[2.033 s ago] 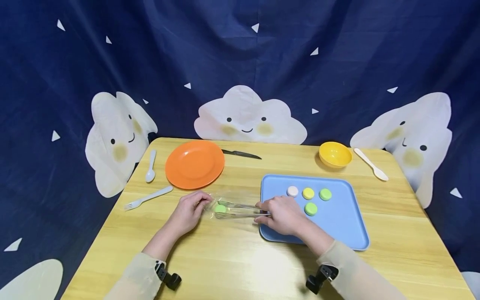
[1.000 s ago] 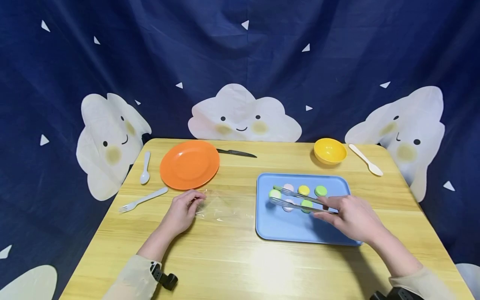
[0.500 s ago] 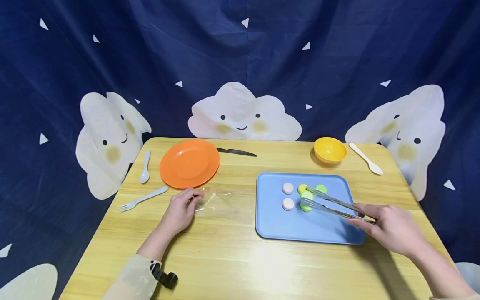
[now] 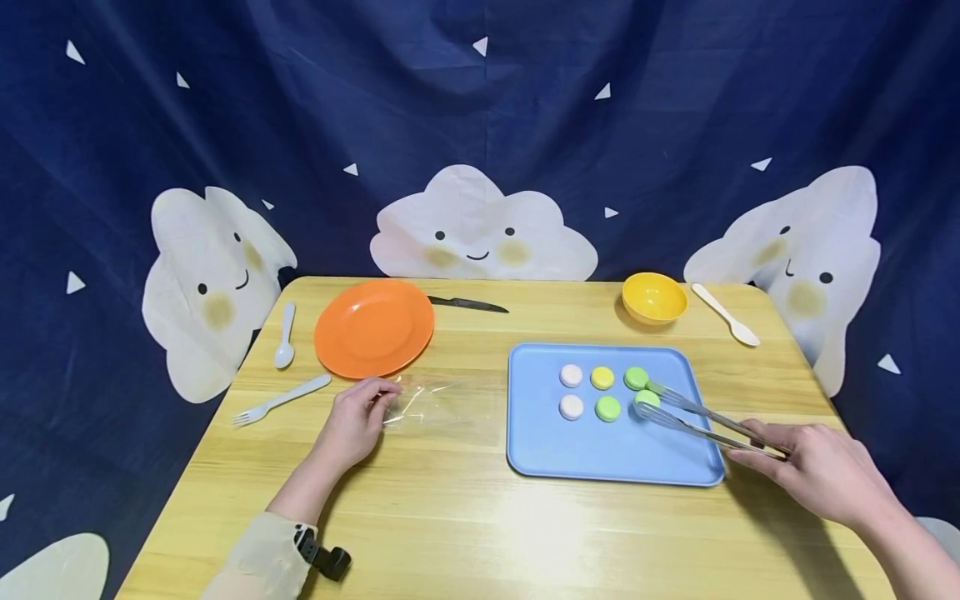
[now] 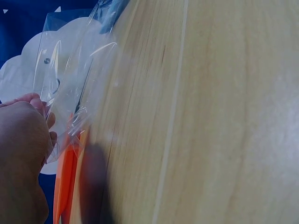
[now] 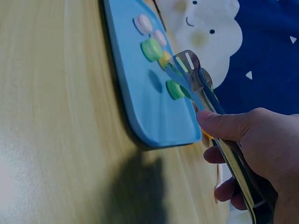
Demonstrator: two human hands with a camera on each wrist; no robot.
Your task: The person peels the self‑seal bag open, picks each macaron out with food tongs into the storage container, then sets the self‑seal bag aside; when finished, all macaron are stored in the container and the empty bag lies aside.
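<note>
My left hand [image 4: 366,402] pinches the edge of a clear plastic bag [image 4: 423,404] lying flat on the wooden table; the same hand [image 5: 25,135] and bag [image 5: 74,70] show in the left wrist view. My right hand [image 4: 780,454] grips metal tongs [image 4: 705,421] near the right edge of the blue tray [image 4: 600,458]. A green macaron [image 4: 647,398] sits between the tong tips, low over the tray. Several other macarons lie in two rows on the tray: pink [image 4: 571,375], yellow [image 4: 602,377] and green [image 4: 636,377]. The right wrist view shows the hand [image 6: 252,149], tongs [image 6: 198,79] and tray [image 6: 135,93].
An orange plate [image 4: 373,327] sits at the back left with a knife [image 4: 468,304] behind it. A white spoon [image 4: 284,335] and fork [image 4: 279,400] lie at the left. A yellow bowl [image 4: 654,297] and another spoon [image 4: 725,314] stand at the back right.
My right hand carried the green macaron in the tongs from the bag rightwards across the tray to its right side. My left hand stayed on the bag.
</note>
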